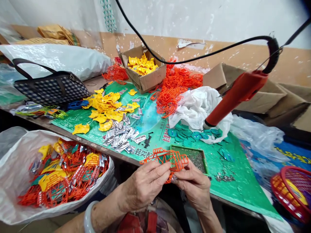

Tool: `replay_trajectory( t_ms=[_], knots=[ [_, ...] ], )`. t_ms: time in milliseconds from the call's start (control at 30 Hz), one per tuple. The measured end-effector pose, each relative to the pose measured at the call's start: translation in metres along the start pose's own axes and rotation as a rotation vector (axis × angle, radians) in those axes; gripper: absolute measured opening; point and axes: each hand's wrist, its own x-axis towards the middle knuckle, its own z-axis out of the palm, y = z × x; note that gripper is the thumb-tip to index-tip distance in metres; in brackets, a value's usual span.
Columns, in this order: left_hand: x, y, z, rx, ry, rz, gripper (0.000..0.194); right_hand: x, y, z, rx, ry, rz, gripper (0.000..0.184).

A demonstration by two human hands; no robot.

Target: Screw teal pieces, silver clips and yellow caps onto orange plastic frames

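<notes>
Between my two hands, just over the table's front edge, is an orange plastic lattice frame point(178, 160). My left hand point(148, 179) pinches its left side, fingers closed. My right hand point(194, 184) grips its right end, with a small silvery bit showing near the thumb. Right behind the frame stands a green tray point(205, 158) of small metal screws. Silver plastic pieces point(121, 137) and a few small black parts point(148, 139) lie to the left. Teal pieces point(184, 134) are heaped behind the tray.
A red electric screwdriver point(235, 98) hangs on a cable at the right. Yellow pieces point(107, 106) lie at left, more in a cardboard box point(152, 81). Orange frames point(175, 84) pile up behind. A white sack point(14, 161) of assembled parts stands lower left; a red basket point(279, 194) right.
</notes>
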Motion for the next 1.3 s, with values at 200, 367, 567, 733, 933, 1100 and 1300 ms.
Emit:
replay_trajectory(
  t_ms=[200, 367, 567, 733, 933, 1100, 1300],
  knots=[
    [0.008, -0.005, -0.008, 0.006, 0.003, 0.062, 0.026, 0.002, 0.002, -0.001, 0.053, -0.046, 0.054, 0.023],
    [0.015, -0.006, -0.01, 0.016, -0.04, 0.085, 0.027, 0.001, 0.005, -0.002, 0.02, -0.02, 0.077, 0.021],
    [0.018, -0.007, -0.006, -0.029, -0.043, 0.088, 0.028, 0.001, 0.002, -0.008, -0.128, -0.036, -0.012, 0.02],
    [0.018, -0.011, 0.0, 0.04, -0.059, 0.084, 0.024, -0.003, 0.0, -0.001, -0.68, 0.066, -0.246, 0.039],
    [0.022, -0.012, 0.003, 0.051, -0.105, -0.007, 0.02, -0.004, 0.0, 0.002, -1.098, 0.114, -0.449, 0.03],
    [0.015, -0.004, -0.003, 0.238, 0.025, -0.042, 0.024, 0.002, 0.0, -0.007, -0.997, 0.026, -0.454, 0.026],
    [0.002, -0.001, -0.009, 0.302, 0.144, -0.275, 0.019, -0.001, 0.007, 0.0, -0.963, 0.117, -0.436, 0.029]
  ],
)
